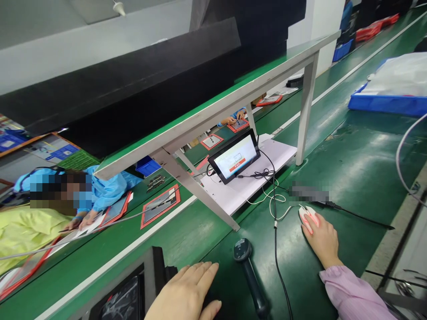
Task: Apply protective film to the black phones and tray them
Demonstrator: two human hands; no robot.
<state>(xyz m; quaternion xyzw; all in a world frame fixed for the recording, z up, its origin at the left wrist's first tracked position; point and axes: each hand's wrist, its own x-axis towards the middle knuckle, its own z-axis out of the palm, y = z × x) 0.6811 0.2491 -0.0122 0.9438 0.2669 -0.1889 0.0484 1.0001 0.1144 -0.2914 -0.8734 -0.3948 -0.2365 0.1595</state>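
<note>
My right hand (323, 240) rests over a white computer mouse (303, 214) on the green bench, fingers on its buttons, with a red glow around them. My left hand (188, 291) is open and palm down, its fingers stretched out and the thumb apart. Beside it, to the left, a black foam tray (156, 271) holds a dark, glossy device (125, 298). Between my hands lies a black handheld barcode scanner (251, 284). Ahead, a small screen (237, 156) showing a red "FAIL" bar stands tilted on a white shelf (230, 200).
Black and white cables (275, 240) run across the bench near a dark power adapter (308, 194). A raised green-topped frame (213, 109) spans overhead. At right sits a blue tray (387, 103). Co-workers handle panels in red frames (160, 205) across the line at left.
</note>
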